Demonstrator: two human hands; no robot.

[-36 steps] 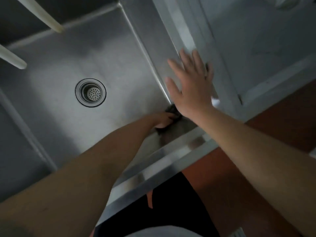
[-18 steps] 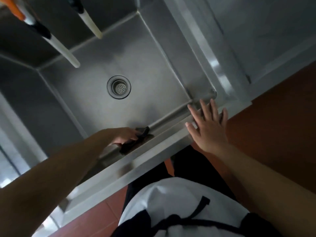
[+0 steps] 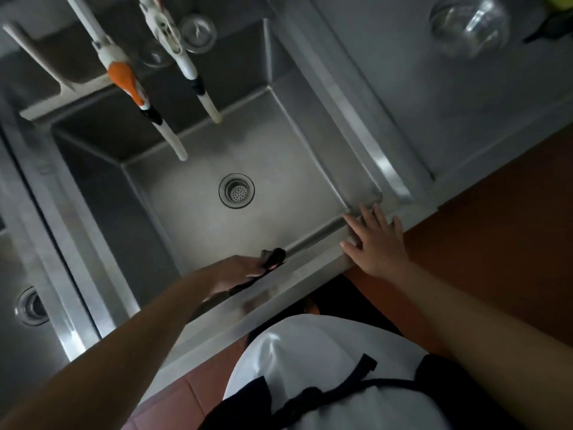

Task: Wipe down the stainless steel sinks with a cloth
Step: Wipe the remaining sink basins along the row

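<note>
Your left hand (image 3: 240, 270) holds the dark cloth (image 3: 273, 257) low against the near wall of the sink (image 3: 192, 218), but the sink's front edge hides your fingers and most of the cloth. Your right hand (image 3: 376, 243) lies flat with fingers spread on the sink's front rim, holding nothing. A second sink (image 3: 21, 330) on the left is cut off.

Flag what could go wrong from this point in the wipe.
1. The left hand holds the dark cloth low against the basin's near wall; the bunched cloth may skip the corner seam.
2. The right hand lies flat on the front rim; it could slip if the rim is wet.
3. The hanging spray nozzles overhang the basin; a raised arm might knock them.
</note>
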